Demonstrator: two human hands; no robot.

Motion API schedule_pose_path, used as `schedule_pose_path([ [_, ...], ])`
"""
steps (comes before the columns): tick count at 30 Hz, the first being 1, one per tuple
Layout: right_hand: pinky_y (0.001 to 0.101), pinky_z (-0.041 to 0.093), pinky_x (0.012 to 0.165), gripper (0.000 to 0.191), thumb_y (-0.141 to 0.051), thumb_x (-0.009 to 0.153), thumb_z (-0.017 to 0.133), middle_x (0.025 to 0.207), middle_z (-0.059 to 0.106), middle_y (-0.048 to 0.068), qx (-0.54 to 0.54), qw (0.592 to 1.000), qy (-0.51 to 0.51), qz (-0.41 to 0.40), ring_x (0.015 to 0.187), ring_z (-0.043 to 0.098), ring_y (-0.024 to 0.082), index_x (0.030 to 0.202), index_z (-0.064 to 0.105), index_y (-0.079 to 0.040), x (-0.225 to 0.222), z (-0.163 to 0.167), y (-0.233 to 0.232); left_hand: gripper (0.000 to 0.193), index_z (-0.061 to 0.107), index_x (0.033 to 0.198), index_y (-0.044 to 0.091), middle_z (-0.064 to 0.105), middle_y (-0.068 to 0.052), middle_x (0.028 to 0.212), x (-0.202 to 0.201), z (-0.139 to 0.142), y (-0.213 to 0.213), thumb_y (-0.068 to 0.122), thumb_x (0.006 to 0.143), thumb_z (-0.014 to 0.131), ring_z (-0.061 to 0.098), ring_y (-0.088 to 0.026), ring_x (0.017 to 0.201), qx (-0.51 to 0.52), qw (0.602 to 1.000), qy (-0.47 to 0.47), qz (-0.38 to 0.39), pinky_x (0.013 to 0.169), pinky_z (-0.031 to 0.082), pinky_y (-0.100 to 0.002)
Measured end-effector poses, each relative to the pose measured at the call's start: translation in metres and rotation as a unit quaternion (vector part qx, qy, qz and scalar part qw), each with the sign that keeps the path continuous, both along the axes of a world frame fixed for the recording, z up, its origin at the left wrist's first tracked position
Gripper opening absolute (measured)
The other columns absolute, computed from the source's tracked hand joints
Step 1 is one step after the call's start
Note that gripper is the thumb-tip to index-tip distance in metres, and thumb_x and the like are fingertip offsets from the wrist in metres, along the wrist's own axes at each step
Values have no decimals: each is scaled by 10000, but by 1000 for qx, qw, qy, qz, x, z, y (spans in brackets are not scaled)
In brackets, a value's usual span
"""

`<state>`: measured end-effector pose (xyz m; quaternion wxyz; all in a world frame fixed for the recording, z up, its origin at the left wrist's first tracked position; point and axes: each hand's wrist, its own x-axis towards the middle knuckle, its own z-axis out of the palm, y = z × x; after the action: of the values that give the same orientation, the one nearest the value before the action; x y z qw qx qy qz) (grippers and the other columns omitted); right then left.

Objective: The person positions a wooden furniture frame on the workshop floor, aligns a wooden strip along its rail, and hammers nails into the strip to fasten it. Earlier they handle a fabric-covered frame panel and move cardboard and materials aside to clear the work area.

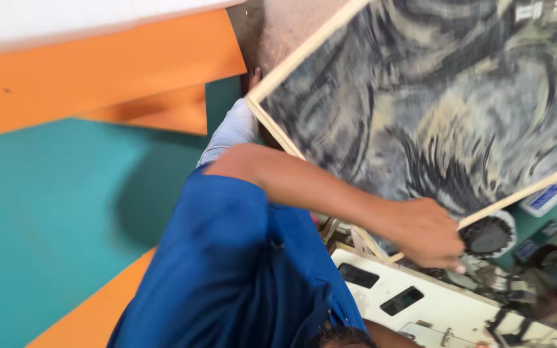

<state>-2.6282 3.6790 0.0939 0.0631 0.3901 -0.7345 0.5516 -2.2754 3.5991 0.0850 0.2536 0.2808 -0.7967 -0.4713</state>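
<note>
Neither of my hands shows in the head view. A co-worker in a blue shirt [227, 270] fills the lower middle. That person's bare arm reaches right, and the hand [425, 241] grips the lower wooden edge of a large framed panel [433, 96]. The panel has a dark grey and cream swirl pattern and a light wooden frame [278, 129], and it sits tilted across the upper right. The view is blurred by motion.
A white machine top [433, 306] with black slots lies under the panel at the lower right. A round black wheel [488, 237] sits beside the co-worker's hand. Cluttered machine parts [536, 283] lie at far right. Teal and orange surfaces [53, 193] cover the left.
</note>
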Motion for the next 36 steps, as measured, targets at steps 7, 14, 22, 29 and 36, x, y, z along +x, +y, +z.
schedule_pose_path([
  [7,330,505,547,260,-52,1157,707,882,559,114,106,974,-118,160,629,527,190,1281,505,52,194,6,-61,216,800,1118,271,773,-35,943,347,-15,-6,245,940,682,723,-254,767,30,927,27,372,631,572,-389],
  [14,294,468,548,530,72,986,660,915,555,103,157,830,-416,337,616,502,135,1427,387,-37,404,-79,-134,429,461,786,-1,388,-55,674,471,-86,91,284,1105,489,394,-99,665,386,758,-85,519,555,376,-346],
  [22,464,567,956,445,-17,991,748,1160,646,204,260,745,0,614,1028,697,360,1380,537,27,514,-88,-240,340,481,816,112,415,47,690,506,-95,133,336,1072,462,373,-62,577,581,638,61,502,494,337,-240],
  [29,514,458,1081,477,-150,962,797,1090,694,236,185,679,237,669,1139,634,470,1335,549,13,522,-119,-283,351,502,849,91,424,32,687,529,-37,136,318,1113,456,361,-70,566,488,631,8,603,476,323,-254],
  [36,518,481,852,444,-171,914,768,892,674,185,226,677,253,654,833,642,422,1272,587,20,527,-122,-286,327,543,895,68,418,22,666,542,0,86,308,1108,484,354,-80,563,442,631,67,634,495,319,-248],
])
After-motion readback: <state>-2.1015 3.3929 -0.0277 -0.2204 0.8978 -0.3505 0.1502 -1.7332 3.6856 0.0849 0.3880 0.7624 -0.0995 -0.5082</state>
